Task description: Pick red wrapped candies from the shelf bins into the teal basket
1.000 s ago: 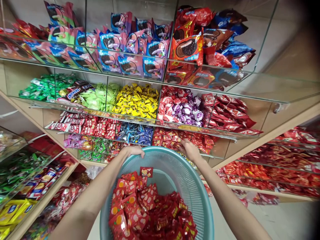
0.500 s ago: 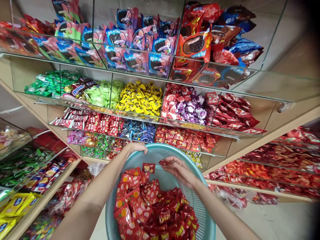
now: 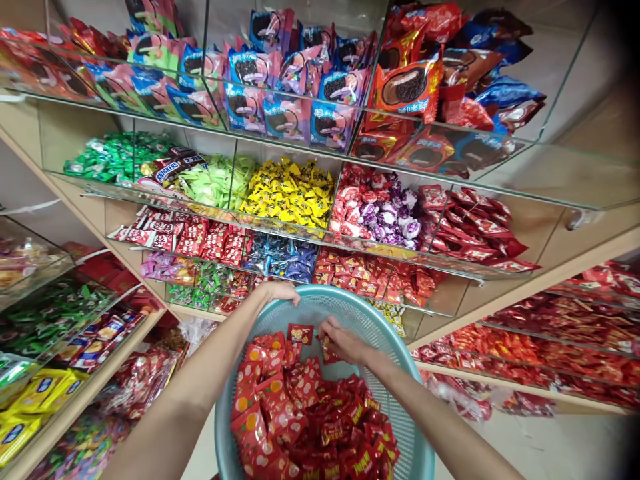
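A teal plastic basket (image 3: 403,427) with perforated walls holds many red candy packets (image 3: 280,413), some with orange dots, others darker with yellow lettering. My left hand (image 3: 281,292) grips the basket's far rim, its fingers wrapped over the edge. Inside the basket near the far wall, my right hand (image 3: 343,340) is closed around a small red packet (image 3: 328,349), which hangs below its fingers. Just left of that hand, another red packet (image 3: 301,333) lies against the basket's inner side.
Glass shelves ahead hold yellow candies (image 3: 290,193), green candies (image 3: 117,157), purple-and-red sweets (image 3: 380,207) and wrapped cookies (image 3: 407,90). Lower shelves with red packets (image 3: 510,343) stand at the right. Yellow packages (image 3: 45,393) sit on the left shelf.
My right hand has moved slightly left and down, and its spread fingers have drawn together around the red packet. The shelves have shifted slightly right in view.
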`<act>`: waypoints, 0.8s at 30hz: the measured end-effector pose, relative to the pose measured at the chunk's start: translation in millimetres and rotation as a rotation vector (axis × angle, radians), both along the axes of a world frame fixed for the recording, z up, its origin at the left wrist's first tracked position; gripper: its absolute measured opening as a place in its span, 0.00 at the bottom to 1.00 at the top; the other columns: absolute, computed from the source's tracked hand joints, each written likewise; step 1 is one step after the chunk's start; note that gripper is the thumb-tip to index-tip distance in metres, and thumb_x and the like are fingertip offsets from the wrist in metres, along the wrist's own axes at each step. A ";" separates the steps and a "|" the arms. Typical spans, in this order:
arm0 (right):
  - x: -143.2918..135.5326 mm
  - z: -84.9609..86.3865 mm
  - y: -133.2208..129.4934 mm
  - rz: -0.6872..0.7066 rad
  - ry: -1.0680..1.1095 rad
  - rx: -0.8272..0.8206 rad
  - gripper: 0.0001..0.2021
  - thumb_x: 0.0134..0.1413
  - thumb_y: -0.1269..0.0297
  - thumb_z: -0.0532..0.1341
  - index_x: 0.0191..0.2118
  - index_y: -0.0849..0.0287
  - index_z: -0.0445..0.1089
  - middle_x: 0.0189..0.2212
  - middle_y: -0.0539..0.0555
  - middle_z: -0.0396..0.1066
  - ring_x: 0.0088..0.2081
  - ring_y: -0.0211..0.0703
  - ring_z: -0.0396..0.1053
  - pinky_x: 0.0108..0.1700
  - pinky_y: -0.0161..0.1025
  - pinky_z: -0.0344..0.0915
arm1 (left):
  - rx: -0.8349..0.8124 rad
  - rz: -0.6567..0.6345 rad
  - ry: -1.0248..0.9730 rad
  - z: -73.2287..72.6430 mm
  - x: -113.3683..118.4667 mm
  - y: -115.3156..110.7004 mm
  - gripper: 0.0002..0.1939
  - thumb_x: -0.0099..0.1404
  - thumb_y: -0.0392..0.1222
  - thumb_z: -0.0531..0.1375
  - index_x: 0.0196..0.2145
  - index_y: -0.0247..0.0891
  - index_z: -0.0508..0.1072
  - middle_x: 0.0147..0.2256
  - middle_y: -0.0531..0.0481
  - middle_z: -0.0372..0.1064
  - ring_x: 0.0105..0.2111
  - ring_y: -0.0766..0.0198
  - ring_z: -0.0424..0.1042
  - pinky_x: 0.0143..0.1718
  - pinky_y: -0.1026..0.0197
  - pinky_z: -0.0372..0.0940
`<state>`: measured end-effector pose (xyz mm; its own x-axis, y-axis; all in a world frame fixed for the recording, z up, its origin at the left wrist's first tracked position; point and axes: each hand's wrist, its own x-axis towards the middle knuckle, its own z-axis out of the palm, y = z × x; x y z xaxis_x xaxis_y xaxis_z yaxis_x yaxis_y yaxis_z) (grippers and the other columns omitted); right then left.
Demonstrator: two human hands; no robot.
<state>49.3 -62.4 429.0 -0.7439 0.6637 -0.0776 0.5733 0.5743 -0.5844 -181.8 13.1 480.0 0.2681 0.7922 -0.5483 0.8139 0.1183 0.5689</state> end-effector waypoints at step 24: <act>-7.4 -12.5 -11.6 -0.042 -0.264 0.256 0.13 0.42 0.74 0.54 0.37 0.57 0.59 0.37 0.52 0.62 0.41 0.45 0.59 0.42 0.40 0.56 | -0.002 0.014 0.016 1.0 -8.9 -3.8 0.15 0.41 0.44 0.58 0.26 0.31 0.70 0.30 0.46 0.70 0.25 0.62 0.68 0.18 0.66 0.58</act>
<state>41.9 -74.0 416.5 -0.6922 0.7160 -0.0906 0.7112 0.6555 -0.2540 -190.7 9.3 481.0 0.2482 0.7947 -0.5540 0.8211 0.1309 0.5556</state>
